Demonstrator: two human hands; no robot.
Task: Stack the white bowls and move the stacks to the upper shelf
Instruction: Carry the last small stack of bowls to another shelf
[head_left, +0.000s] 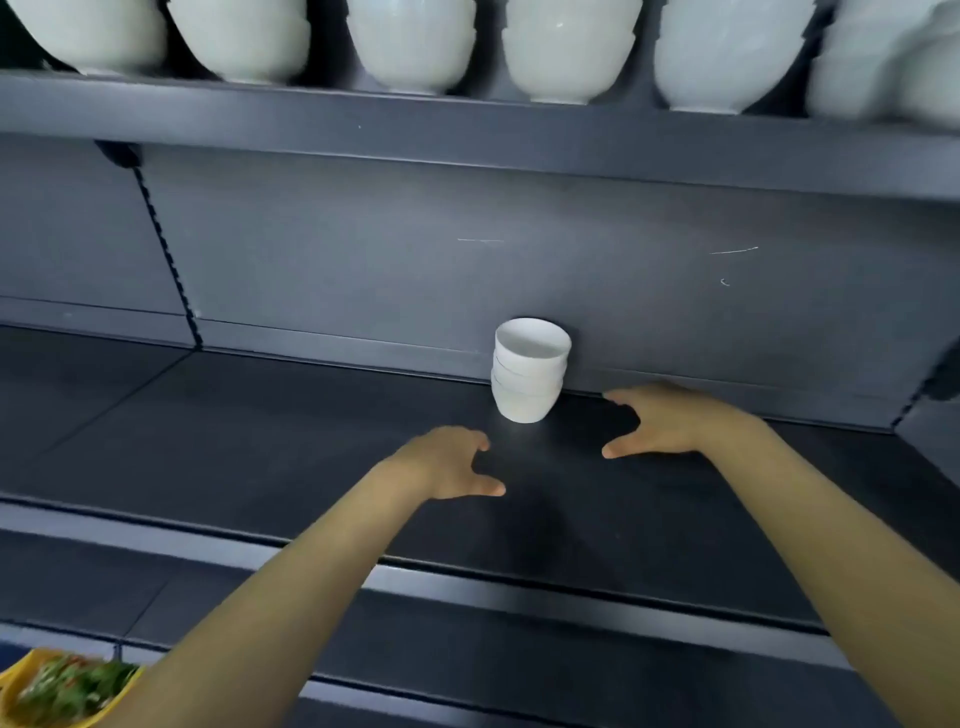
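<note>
A stack of white bowls (529, 371) stands on the dark lower shelf (260, 431), close to the back panel. My left hand (449, 462) hovers just in front and to the left of the stack, fingers spread and empty. My right hand (670, 421) is to the right of the stack, thumb and fingers apart, holding nothing. Neither hand touches the bowls. Above, the upper shelf (467, 130) carries several stacks of white bowls (410, 41) in a row.
The dark back panel (519, 260) rises behind the stack. A slotted upright (166, 244) runs down at the left. A yellow package with a green print (62, 686) shows at the bottom left corner. The shelf's front edge (519, 577) crosses below my forearms.
</note>
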